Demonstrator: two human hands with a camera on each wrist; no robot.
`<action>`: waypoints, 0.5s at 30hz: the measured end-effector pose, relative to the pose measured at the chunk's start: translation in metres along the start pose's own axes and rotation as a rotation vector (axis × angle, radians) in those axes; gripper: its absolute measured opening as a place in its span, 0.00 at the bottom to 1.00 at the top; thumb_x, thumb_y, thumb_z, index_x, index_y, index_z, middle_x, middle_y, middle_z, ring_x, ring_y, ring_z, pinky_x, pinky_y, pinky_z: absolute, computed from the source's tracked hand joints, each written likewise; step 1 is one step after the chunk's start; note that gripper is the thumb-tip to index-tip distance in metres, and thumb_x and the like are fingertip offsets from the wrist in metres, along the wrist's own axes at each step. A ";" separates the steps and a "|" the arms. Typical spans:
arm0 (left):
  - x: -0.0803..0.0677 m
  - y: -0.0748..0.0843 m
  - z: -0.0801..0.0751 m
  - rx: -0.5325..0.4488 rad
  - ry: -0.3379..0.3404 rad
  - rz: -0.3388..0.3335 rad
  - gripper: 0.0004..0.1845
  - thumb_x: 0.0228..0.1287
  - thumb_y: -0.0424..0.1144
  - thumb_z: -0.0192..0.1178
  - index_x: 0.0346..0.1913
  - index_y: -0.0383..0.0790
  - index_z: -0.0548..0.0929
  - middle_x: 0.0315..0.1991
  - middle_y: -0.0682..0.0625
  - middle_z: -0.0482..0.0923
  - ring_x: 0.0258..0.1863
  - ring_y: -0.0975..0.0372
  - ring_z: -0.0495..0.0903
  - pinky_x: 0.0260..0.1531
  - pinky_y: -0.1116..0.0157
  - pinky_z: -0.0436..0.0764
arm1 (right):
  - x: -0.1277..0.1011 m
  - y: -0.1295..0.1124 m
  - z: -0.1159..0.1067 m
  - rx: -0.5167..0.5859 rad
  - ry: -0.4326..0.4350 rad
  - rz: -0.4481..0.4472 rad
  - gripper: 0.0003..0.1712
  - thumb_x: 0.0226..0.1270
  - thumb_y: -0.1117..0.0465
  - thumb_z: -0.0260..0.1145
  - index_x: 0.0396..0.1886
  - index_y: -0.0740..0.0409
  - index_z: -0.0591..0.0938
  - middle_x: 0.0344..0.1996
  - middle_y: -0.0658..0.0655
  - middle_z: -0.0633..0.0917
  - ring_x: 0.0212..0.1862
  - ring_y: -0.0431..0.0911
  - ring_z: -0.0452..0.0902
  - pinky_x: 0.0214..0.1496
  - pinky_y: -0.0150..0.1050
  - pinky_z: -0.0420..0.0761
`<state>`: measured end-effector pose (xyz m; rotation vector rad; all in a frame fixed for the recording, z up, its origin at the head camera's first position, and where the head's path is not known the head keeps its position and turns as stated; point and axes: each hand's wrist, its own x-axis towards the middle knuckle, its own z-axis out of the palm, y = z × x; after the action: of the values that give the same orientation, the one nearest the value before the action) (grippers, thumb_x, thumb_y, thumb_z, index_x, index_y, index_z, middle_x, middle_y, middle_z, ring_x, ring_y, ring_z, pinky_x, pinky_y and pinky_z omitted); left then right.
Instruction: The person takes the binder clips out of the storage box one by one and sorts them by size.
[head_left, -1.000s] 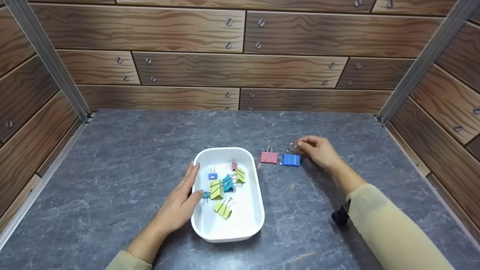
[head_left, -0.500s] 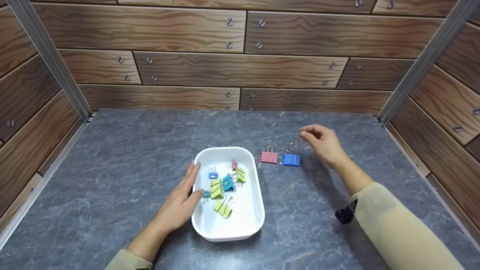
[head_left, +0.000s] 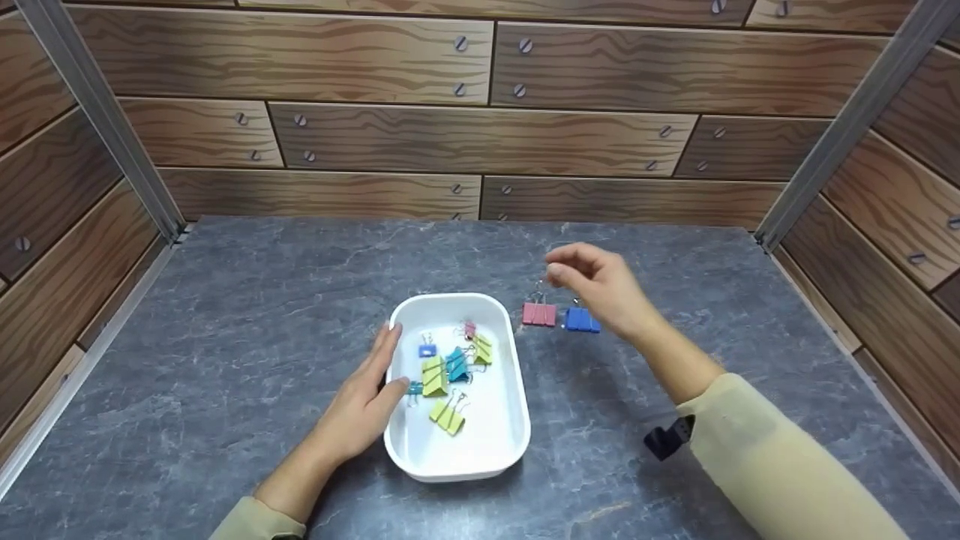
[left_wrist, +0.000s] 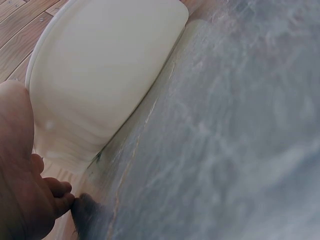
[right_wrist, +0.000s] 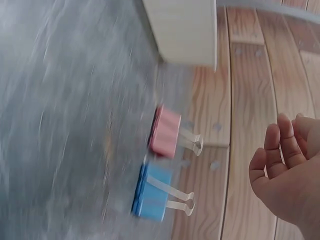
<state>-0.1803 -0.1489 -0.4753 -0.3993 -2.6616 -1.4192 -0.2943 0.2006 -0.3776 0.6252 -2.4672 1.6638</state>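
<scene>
On the grey stone-patterned table [head_left: 225,315], your left hand [head_left: 364,401] lay flat against the left wall of the white tray [head_left: 495,450], fingers straight and relaxed, steadying it without gripping. Your right hand [head_left: 600,289] hovered just above the two clips standing to the right of the tray, the pink clip [head_left: 538,313] and the blue clip [head_left: 581,320], side by side and apart from each other. Its fingers were loosely curled and the wrist view showed the palm bare, so it held nothing.

Inside the tray lay a loose heap: two yellow-green clips [head_left: 433,376], a teal clip [head_left: 455,366], a small blue clip [head_left: 426,350] and a small pink clip [head_left: 469,330], their wire handles crossing.

You should have watched two risks, as I judge it. The two outside clips stood on their narrow backs with handles up; a sleeve or finger brushing one could have tipped it or knocked it into its neighbour. Reaching into the heap, you might have hooked a tangled handle and dragged a second clip out, or shifted the tray if your left hand had eased off.
</scene>
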 end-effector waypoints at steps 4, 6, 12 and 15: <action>0.000 0.000 0.000 0.003 0.003 0.013 0.38 0.79 0.40 0.54 0.87 0.47 0.54 0.86 0.42 0.46 0.84 0.49 0.48 0.80 0.45 0.52 | -0.004 -0.012 0.021 0.048 -0.057 -0.019 0.10 0.77 0.68 0.66 0.53 0.67 0.86 0.40 0.62 0.90 0.45 0.55 0.87 0.52 0.42 0.88; 0.000 0.000 0.000 0.001 0.004 0.018 0.39 0.79 0.39 0.54 0.87 0.47 0.54 0.86 0.41 0.46 0.84 0.49 0.48 0.80 0.44 0.52 | -0.007 -0.016 0.032 0.072 -0.093 -0.016 0.11 0.77 0.67 0.67 0.53 0.66 0.86 0.39 0.61 0.89 0.44 0.55 0.87 0.49 0.41 0.88; -0.001 0.000 0.000 0.004 0.007 0.021 0.38 0.79 0.40 0.54 0.87 0.47 0.54 0.86 0.43 0.46 0.84 0.48 0.49 0.79 0.44 0.53 | -0.014 -0.020 0.061 0.108 -0.210 -0.018 0.13 0.76 0.65 0.68 0.55 0.67 0.86 0.39 0.60 0.90 0.41 0.53 0.87 0.49 0.47 0.88; -0.001 -0.001 0.000 0.006 0.004 0.012 0.39 0.79 0.40 0.54 0.87 0.48 0.54 0.86 0.44 0.45 0.84 0.49 0.49 0.79 0.44 0.54 | -0.017 -0.021 0.072 0.105 -0.252 -0.021 0.12 0.77 0.65 0.67 0.55 0.65 0.86 0.38 0.58 0.90 0.41 0.53 0.87 0.50 0.47 0.88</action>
<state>-0.1794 -0.1492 -0.4760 -0.4112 -2.6551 -1.4069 -0.2608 0.1334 -0.3937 0.9237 -2.5386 1.8171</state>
